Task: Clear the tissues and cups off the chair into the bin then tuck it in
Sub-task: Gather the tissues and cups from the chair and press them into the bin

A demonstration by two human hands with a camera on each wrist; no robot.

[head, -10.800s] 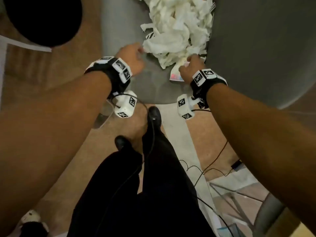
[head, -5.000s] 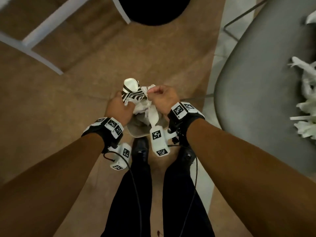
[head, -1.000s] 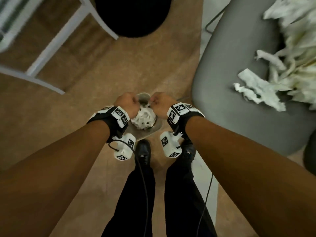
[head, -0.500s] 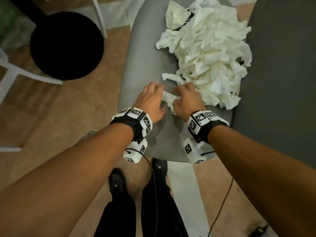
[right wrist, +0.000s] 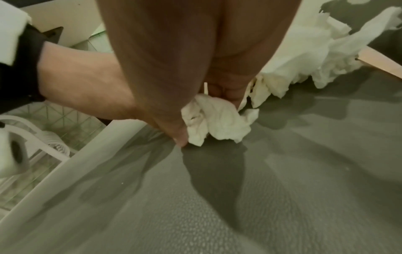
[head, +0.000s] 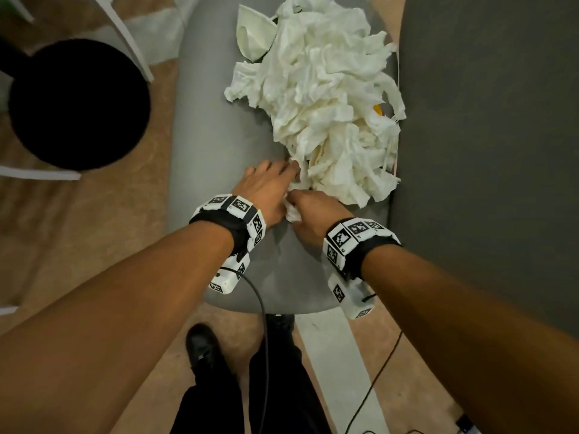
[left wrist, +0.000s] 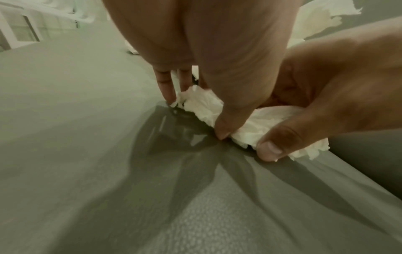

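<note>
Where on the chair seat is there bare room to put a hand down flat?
Two bare patches on the seat: the strip between its left edge and the tissue pile, and the near end, by the front rim. Crowded: the far right, where the pile, a crushed cup at its far left, reaches the seat's right edge.

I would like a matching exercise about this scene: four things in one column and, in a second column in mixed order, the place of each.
Things
1. tissue pile
2. paper cup
3. small tissue wad
4. black shoes

Places
a. on the floor, below the near edge of the chair seat
b. between the left hand and the right hand
c. heaped on the chair seat, beside the backrest
d. crushed, at the far end of the pile

Pairs: 1-c, 2-d, 3-b, 4-a.
</note>
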